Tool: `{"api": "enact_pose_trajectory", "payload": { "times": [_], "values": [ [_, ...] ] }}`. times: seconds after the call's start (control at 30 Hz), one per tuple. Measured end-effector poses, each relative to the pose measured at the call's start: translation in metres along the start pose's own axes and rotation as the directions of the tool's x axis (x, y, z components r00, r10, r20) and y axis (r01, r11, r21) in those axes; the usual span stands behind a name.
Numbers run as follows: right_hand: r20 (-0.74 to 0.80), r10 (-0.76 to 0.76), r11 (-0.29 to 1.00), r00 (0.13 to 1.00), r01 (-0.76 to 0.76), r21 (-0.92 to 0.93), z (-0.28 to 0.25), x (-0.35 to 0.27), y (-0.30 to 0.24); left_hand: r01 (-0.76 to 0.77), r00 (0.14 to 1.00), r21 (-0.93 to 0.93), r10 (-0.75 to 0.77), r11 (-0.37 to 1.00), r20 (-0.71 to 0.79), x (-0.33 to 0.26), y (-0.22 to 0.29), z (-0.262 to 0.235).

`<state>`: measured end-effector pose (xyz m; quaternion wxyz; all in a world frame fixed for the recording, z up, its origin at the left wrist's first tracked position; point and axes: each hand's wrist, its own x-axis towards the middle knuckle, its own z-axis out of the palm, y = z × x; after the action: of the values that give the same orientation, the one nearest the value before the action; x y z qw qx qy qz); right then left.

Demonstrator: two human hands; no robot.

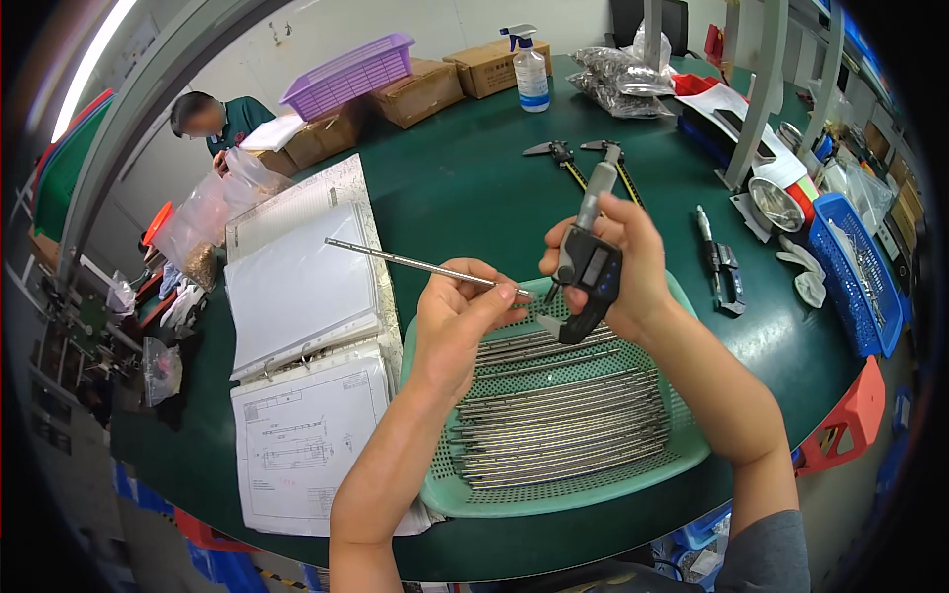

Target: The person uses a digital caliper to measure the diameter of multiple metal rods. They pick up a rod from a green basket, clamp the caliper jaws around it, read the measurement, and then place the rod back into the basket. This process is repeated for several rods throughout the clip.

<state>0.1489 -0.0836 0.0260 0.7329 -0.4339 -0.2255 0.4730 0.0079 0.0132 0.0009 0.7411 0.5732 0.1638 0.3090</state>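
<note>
While pinched at its near end between left thumb and forefinger, thin steel rod running long and slightly uphill toward the upper left, far tip out over the open binder. Left hand closed narrow on that near end, fingers tight around it. Right hand wrapped firmly around a digital micrometer, thimble pointing up and away, dark frame hanging low toward the rod's held tip. Rod tip and micrometer frame just beside each other, nearly touching; contact itself too small to tell. Right hand clearly the nearer one to the measuring end, left hand the one steering the long axis.

Below both hands, green perforated basket packed with more steel rods, all lying left to right, roughly crosswise to the held rod's slant. Basket rim close under the wrists, so little room downward. Open room upward and to the left above the binder and the drawing sheet. To the right, green tabletop bare for a stretch, then two calipers further back, well apart from the hands. Blue bin at the far right edge, another person far upper left, well out of reach.
</note>
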Motion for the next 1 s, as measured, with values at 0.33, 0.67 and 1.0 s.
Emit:
{"api": "enact_pose_trajectory", "payload": {
  "times": [0.33, 0.67, 1.0],
  "values": [
    [0.038, 0.085, 0.995, 0.996, -0.087, 0.057, -0.0076, 0.0070, -0.0031, 0.034, 0.997, 0.014, -0.035, 0.999, 0.075, -0.0014, 0.0002, 0.0031],
    [0.025, 0.082, 0.994, 0.996, -0.083, 0.065, -0.0026, 0.0042, -0.0025, 0.068, 0.995, 0.064, -0.072, 0.996, 0.073, -0.0019, 0.0013, 0.0036],
    [0.029, 0.072, 0.991, 0.997, -0.075, 0.114, -0.0036, 0.0046, -0.0001, 0.066, 0.995, 0.056, -0.070, 0.996, 0.075, -0.0013, 0.0014, 0.0046]
  ]
}}
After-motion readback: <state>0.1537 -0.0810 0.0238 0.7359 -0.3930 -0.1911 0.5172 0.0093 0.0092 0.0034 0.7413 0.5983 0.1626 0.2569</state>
